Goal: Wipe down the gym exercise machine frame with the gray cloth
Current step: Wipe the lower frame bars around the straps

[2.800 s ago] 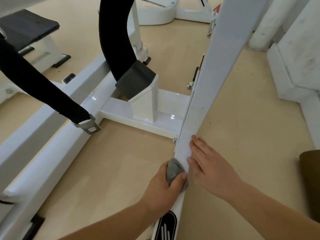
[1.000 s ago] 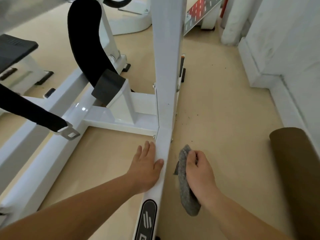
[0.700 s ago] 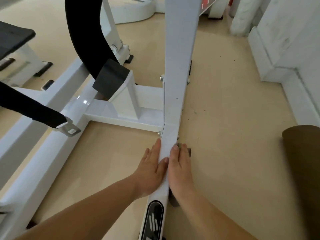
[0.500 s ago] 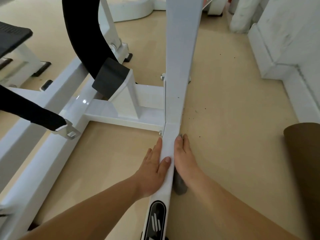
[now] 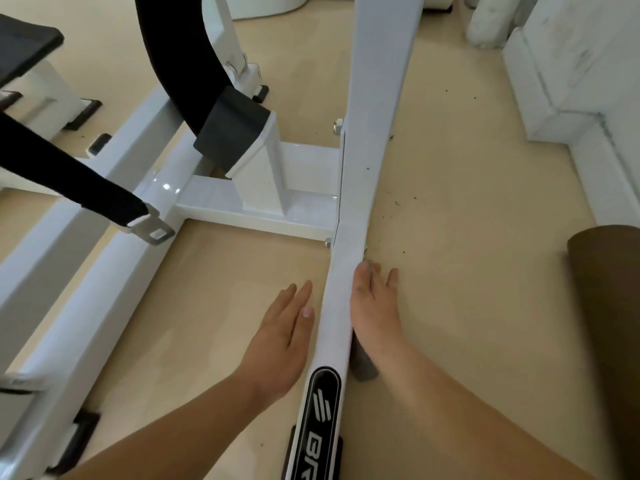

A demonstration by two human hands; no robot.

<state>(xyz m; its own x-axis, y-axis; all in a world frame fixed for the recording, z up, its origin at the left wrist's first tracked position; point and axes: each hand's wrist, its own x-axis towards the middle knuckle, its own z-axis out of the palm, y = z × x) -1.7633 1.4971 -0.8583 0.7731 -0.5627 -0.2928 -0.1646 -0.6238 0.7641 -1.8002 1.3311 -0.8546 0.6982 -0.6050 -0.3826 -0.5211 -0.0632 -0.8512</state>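
Note:
A white machine frame bar [image 5: 337, 306] runs along the floor toward me, joined to a tall white upright. My right hand [image 5: 375, 306] lies flat against the bar's right side, fingers straight, pressing the gray cloth [image 5: 363, 363] to it. Only the cloth's lower end shows beneath my wrist. My left hand [image 5: 284, 337] is flat with straight fingers on the floor just left of the bar, a small gap between them.
A white cross member [image 5: 256, 209] and a black curved pad [image 5: 183, 57] lie left of the upright. A black strap with a metal buckle [image 5: 152, 226] hangs at left. A brown roll [image 5: 609, 323] stands at right. White wall base [image 5: 571, 109] at far right.
My left hand has come off the bar and now lies flat beside it. My right hand stays pressed on the bar's right side over the cloth, its fingers now spread a little.

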